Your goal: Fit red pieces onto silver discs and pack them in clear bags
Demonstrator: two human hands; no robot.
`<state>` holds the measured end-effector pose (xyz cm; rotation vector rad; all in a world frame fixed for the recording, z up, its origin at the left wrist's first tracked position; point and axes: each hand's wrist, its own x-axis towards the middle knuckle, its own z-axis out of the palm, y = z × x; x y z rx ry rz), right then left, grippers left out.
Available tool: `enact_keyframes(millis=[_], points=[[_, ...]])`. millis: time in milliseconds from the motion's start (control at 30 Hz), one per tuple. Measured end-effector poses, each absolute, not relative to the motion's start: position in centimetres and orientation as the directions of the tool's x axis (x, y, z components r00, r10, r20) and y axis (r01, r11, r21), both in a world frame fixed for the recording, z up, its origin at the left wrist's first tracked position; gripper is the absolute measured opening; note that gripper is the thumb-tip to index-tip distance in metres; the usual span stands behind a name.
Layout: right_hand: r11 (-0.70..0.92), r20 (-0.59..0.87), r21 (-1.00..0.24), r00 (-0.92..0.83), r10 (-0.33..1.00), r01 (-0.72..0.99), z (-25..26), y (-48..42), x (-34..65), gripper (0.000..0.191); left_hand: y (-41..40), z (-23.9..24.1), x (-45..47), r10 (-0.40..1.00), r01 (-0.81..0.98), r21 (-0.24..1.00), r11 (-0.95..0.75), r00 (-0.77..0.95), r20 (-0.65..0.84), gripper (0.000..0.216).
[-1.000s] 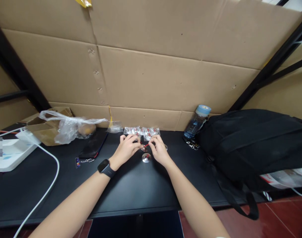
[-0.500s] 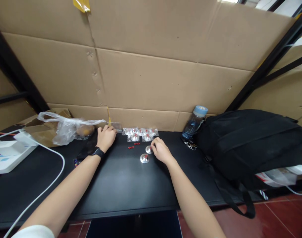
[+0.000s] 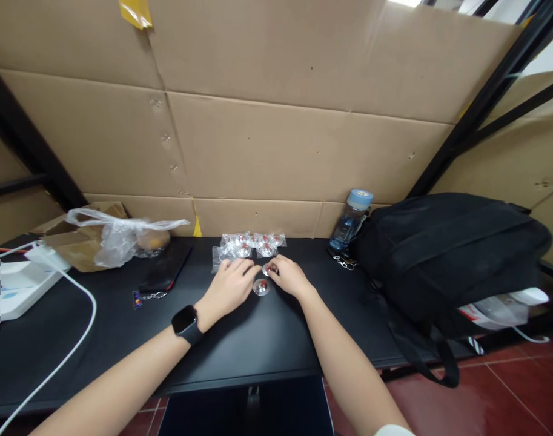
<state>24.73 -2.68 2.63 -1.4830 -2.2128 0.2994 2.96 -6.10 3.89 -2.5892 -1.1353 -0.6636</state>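
Observation:
Two small silver discs with raised centres and red cords, which look like finger cymbals, lie on the black tabletop. The farther finger cymbal is pinched by my right hand at its cord. Just in front of it lies the nearer finger cymbal, untouched. My left hand, with a black watch on its wrist, is over the table to the left of both, fingers apart, the forefinger stretched toward them. A clear plastic sleeve lies just behind its knuckles; whether they touch I cannot tell.
Several bagged cymbals lie by the cardboard wall. To the right stand a blue-capped bottle and a black backpack. At left are a dark wallet-like case, a plastic bag and a white cable.
My left hand has come from the back of the table toward the cymbals, and the clear sleeve has moved forward. It now covers the spot where two red cords lay. My right hand stays at the farther cymbal.

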Motion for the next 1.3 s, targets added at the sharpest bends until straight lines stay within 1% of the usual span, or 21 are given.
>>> enact_keyframes(millis=[67, 167, 267, 333, 367, 400, 467, 500, 567, 600, 667, 833, 900, 1067, 1167, 1233, 1300], points=[[0.377, 0.249, -0.393, -0.298, 0.922, 0.839, 2.7, -2.6, 24.7, 0.008, -6.8, 4.0, 4.0, 0.593, 0.681, -0.058, -0.730, 0.673, 0.443, 0.024], [0.349, 0.238, -0.361, -0.276, 0.931, 0.865, 2.8, -2.8, 25.0, 0.009, -6.8, 3.5, 5.1, 0.584, 0.661, -0.059, -0.748, 0.697, 0.416, 0.016], [0.322, 0.218, -0.361, -0.256, 0.942, 0.875, 3.0, -3.0, 25.6, 0.008, -6.3, 3.1, 5.3, 0.615, 0.675, 0.022, -0.738, 0.658, 0.435, 0.019], [0.323, 0.221, -0.429, -0.249, 0.943, 0.844, 3.1, -3.0, 25.8, 0.007, -5.9, 3.2, 4.9, 0.660, 0.695, 0.117, -0.709, 0.597, 0.455, 0.020], [0.332, 0.237, -0.503, -0.242, 0.941, 0.798, 3.2, -2.9, 25.8, 0.006, -5.7, 3.3, 4.6, 0.691, 0.712, 0.172, -0.681, 0.546, 0.473, 0.019], [0.341, 0.263, -0.603, -0.225, 0.938, 0.721, 3.2, -2.8, 25.7, 0.005, -5.6, 3.4, 4.4, 0.725, 0.732, 0.232, -0.641, 0.479, 0.495, 0.019], [0.350, 0.322, -0.811, -0.142, 0.936, 0.470, 3.3, -2.4, 25.1, 0.009, -5.3, 3.7, 3.9, 0.784, 0.761, 0.359, -0.541, 0.301, 0.543, 0.017], [0.345, 0.336, -0.881, -0.085, 0.938, 0.325, 3.3, -2.3, 24.7, 0.014, -5.2, 3.8, 3.8, 0.800, 0.762, 0.419, -0.494, 0.210, 0.562, 0.016], [0.319, 0.321, -0.943, 0.009, 0.947, 0.096, 3.3, -2.3, 23.7, 0.023, -5.1, 3.9, 3.7, 0.811, 0.740, 0.511, -0.438, 0.080, 0.579, 0.016], [0.299, 0.300, -0.954, 0.030, 0.954, 0.022, 3.3, -2.4, 23.1, 0.026, -5.1, 4.0, 3.7, 0.812, 0.727, 0.540, -0.424, 0.042, 0.582, 0.017], [0.253, 0.253, -0.964, 0.011, 0.967, -0.077, 3.3, -2.9, 22.0, 0.030, -5.3, 4.1, 4.0, 0.811, 0.709, 0.573, -0.412, 0.000, 0.584, 0.017], [0.053, 0.114, -0.942, -0.168, 0.979, -0.330, 3.2, -4.1, 20.4, 0.037, -5.5, 4.2, 4.4, 0.827, 0.711, 0.579, -0.398, 0.005, 0.562, 0.017], [-0.015, 0.080, -0.923, -0.230, 0.970, -0.384, 3.3, -4.3, 20.4, 0.039, -5.4, 4.1, 4.2, 0.834, 0.716, 0.574, -0.397, 0.021, 0.551, 0.018], [-0.047, 0.073, -0.929, -0.306, 0.949, -0.367, 3.5, -4.2, 21.0, 0.048, -4.9, 3.8, 3.6, 0.841, 0.709, 0.566, -0.421, 0.071, 0.537, 0.017], [-0.039, 0.075, -0.944, -0.330, 0.941, -0.326, 3.6, -4.1, 21.4, 0.051, -4.6, 3.9, 3.0, 0.837, 0.686, 0.546, -0.480, 0.172, 0.520, 0.017], [-0.031, 0.076, -0.950, -0.325, 0.943, -0.311, 3.6, -4.0, 21.9, 0.052, -4.2, 4.1, 2.2, 0.828, 0.709, 0.502, -0.495, 0.211, 0.519, 0.019], [-0.009, 0.080, -0.953, -0.278, 0.957, -0.303, 3.7, -3.7, 22.4, 0.053, -3.4, 4.1, 1.3, 0.826, 0.778, 0.432, -0.456, 0.189, 0.531, 0.026]])
